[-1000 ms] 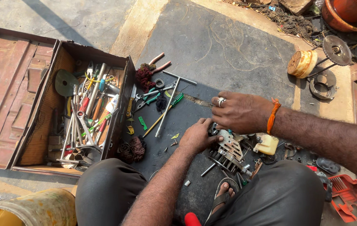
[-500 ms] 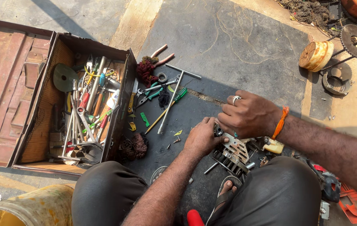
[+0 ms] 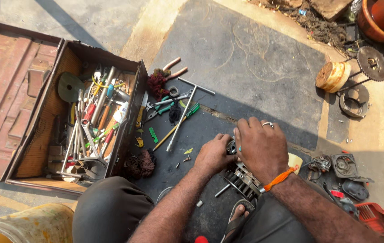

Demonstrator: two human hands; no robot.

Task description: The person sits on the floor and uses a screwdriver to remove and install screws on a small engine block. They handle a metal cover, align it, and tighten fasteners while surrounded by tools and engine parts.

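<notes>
Gripping a finned metal engine part [image 3: 241,180], left hand [image 3: 213,155] and right hand [image 3: 260,148] close around it beside the open toolbox [image 3: 43,135]

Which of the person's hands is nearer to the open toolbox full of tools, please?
The left. The left hand rests on the finned engine part, on the side toward the toolbox; the right hand lies beyond it, farther from the box.

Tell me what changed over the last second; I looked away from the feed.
The right hand slid from beside the finned engine part to on top of it, meeting the left hand there. The toolbox and T-handle wrench lie as before.
</notes>
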